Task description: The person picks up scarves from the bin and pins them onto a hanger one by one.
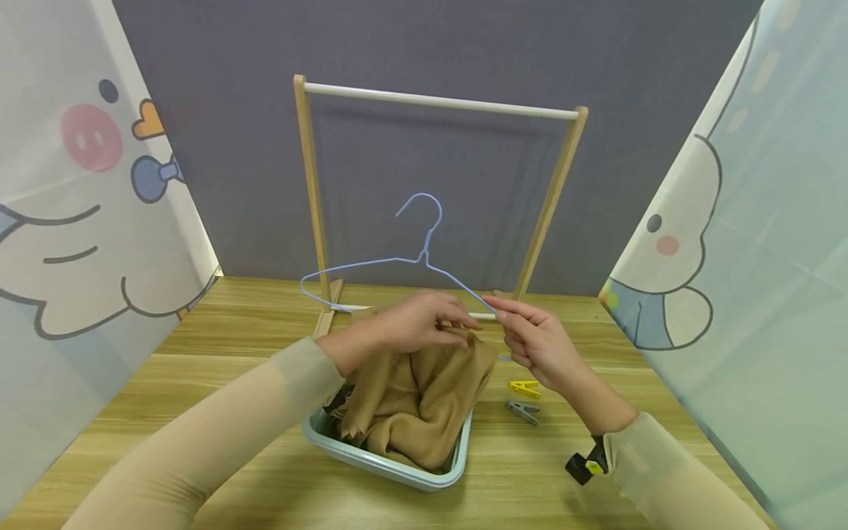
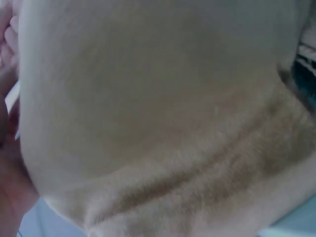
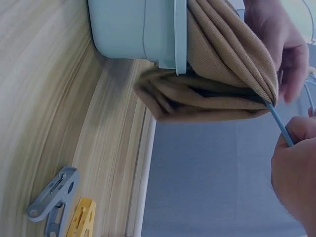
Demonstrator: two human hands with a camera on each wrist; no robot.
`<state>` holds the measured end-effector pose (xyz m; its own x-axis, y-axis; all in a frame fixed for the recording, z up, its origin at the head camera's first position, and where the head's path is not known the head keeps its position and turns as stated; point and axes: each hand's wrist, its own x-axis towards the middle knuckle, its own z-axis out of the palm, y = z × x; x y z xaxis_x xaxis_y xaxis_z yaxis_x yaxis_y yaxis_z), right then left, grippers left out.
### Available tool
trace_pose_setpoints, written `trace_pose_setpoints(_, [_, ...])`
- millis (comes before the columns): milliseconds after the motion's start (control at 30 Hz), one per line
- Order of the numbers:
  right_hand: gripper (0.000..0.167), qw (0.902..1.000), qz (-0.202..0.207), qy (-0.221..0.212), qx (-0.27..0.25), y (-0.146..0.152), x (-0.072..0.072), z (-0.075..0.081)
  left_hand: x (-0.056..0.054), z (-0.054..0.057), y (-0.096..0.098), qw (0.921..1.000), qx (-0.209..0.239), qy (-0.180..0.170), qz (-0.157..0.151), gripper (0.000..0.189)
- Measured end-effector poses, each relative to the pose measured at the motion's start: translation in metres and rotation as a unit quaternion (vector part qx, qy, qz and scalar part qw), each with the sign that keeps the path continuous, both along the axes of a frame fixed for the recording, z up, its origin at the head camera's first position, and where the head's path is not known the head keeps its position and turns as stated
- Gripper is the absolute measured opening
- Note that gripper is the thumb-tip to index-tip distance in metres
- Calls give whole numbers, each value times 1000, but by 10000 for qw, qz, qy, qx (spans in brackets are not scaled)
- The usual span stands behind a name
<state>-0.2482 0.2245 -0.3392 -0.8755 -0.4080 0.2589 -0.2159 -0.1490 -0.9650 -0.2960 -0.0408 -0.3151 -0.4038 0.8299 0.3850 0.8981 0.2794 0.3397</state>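
Observation:
In the head view, my right hand [image 1: 536, 342] pinches the sloping wire of a blue clothes hanger [image 1: 384, 260], which stands hook up above the basin. A brown fringed scarf [image 1: 424, 412] rises out of the light blue-green basin [image 1: 384, 465] and is bunched over the hanger's lower wire, as the right wrist view shows. My left hand [image 1: 427, 322] lies over the scarf's top, fingers bent, with a gap between forefinger and thumb. Close scarf cloth [image 2: 163, 123] fills most of the left wrist view. One scarf fold [image 3: 163, 98] hangs blurred beyond the wire.
A yellow clothespin [image 1: 525, 388] and a grey clothespin [image 1: 523, 411] lie on the wood-grain table [image 1: 563, 471], right of the basin. Behind stands a wooden rack [image 1: 311, 184] with a white top rail [image 1: 437, 101]. Cartoon-printed sheets [image 1: 79, 221] hang at both sides.

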Motion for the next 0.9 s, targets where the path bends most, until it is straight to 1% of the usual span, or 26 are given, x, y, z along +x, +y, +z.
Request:
trace_pose_setpoints(67, [34,10000,-21,5,11,0,0,0,-3,0,-1,9990,-153,-314,-290,26])
trace_pose_setpoints(133, [34,10000,-38,-6,17,0,0,1,-4,0,-2,9975,-370,-401,-454,23])
trace_pose_setpoints(200, [34,10000,-39,-19,24,1,1,0,-4,1,-2,9964,-527,-428,-516,21])
trace_pose_setpoints(267, [35,10000,-4,-11,7,1,1,0,-2,1,-6,9973,-502,-329,-424,22])
trace_pose_setpoints(333, [36,10000,68,15,-48,2,2,-1,3,3,-17,9992,-231,-210,-247,22])
trace_pose_setpoints(400, [37,9998,129,54,-128,3,2,-1,10,5,-33,9996,264,-42,-21,22])
trace_pose_setpoints(433, [38,9997,164,69,-185,3,2,-2,14,6,-44,9983,568,89,132,22])
trace_pose_setpoints(467, [38,9995,191,76,-234,4,2,-3,18,6,-56,9954,873,189,339,21])
trace_pose_setpoints(533, [39,9993,211,76,-301,5,2,-5,26,3,-81,9857,1440,241,841,18])
trace_pose_setpoints(600, [41,9991,212,100,-355,6,2,-6,33,-4,-105,9720,1824,62,1477,16])
trace_pose_setpoints(633, [41,9990,202,107,-374,7,2,-6,36,-9,-116,9655,1887,-101,1791,15])
trace_pose_setpoints(667, [42,9990,182,114,-391,8,2,-7,38,-14,-125,9600,1852,-307,2078,15])
trace_pose_setpoints(733, [42,9990,139,113,-405,9,3,-7,42,-26,-140,9533,1638,-641,2455,16])
trace_pose_setpoints(767, [42,9990,131,112,-407,9,3,-7,44,-33,-145,9524,1476,-771,2554,17])
trace_pose_setpoints(833, [41,9991,111,83,-393,9,3,-7,46,-45,-152,9560,1172,-939,2519,19])
trace_pose_setpoints(900, [40,9992,112,56,-376,8,3,-8,48,-55,-155,9602,998,-1134,2351,22])
